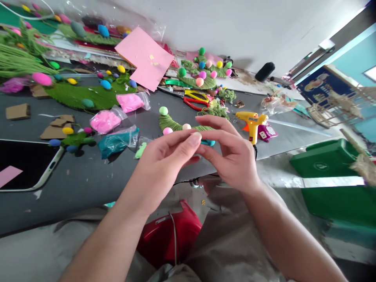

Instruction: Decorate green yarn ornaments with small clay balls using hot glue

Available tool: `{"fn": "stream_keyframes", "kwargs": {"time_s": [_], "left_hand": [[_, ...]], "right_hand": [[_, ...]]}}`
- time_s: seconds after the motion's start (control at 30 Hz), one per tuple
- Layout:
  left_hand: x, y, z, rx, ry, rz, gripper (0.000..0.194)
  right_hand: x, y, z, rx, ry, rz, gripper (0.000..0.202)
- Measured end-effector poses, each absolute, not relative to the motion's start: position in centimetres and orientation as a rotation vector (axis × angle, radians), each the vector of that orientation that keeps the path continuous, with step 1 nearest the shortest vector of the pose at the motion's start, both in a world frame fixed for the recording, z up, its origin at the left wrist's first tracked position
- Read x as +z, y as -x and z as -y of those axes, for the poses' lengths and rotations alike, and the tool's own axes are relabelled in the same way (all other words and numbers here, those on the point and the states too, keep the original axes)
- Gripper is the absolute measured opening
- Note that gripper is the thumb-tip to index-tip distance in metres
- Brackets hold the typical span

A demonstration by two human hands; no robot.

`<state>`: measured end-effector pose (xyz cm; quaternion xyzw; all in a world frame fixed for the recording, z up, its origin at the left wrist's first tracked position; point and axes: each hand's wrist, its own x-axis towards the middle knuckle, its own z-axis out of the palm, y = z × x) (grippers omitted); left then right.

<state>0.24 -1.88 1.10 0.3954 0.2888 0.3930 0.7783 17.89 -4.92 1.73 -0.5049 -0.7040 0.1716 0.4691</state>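
My left hand and my right hand meet at the fingertips above the table's front part. Thumbs and fingers are pinched together on both; whatever lies between them is hidden or too small to make out. Just behind the fingers lies a crescent wrapped in green yarn, carrying a pale green ball, a pink ball and a cream ball. My fingers cover part of it. A blue piece shows beneath the right fingers. Right of my hands stands a yellow glue gun with an orange light on.
Bags of pink clay and teal clay lie left, near a phone or tablet. Behind are pink paper, red-handled pliers and a green leaf shape with balls. Green bins stand right, beyond the table edge.
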Motion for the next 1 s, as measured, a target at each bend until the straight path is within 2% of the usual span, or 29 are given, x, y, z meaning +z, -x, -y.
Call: {"fn": "stream_keyframes", "kwargs": {"time_s": [0.13, 0.3, 0.47, 0.7, 0.83, 1.0], "left_hand": [[1.0, -0.2, 1.8, 0.904, -0.859, -0.736, 0.024], [1.8, 0.3, 1.4, 0.88, -1.002, -0.892, 0.023], [2.0, 0.6, 0.8, 0.949, -1.066, -1.025, 0.018], [1.2, -0.1, 1.2, 0.796, -0.715, -0.697, 0.036], [1.4, -0.2, 1.8, 0.762, -0.902, -0.665, 0.025], [1.2, -0.3, 1.7, 0.822, -0.978, -0.816, 0.017]], "right_hand": [[1.7, -18.2, 4.8, 0.314, 1.247, 1.875, 0.034], [1.8, -18.4, 5.1, 0.251, 1.259, 1.898, 0.022], [2.4, -19.3, 4.8, 0.158, 1.379, 1.618, 0.013], [2.4, -19.1, 4.4, 0.259, 1.254, 1.612, 0.015], [1.9, -18.1, 4.6, 0.33, 1.225, 1.73, 0.014], [1.8, -18.2, 4.6, 0.314, 1.368, 1.579, 0.007]]}}
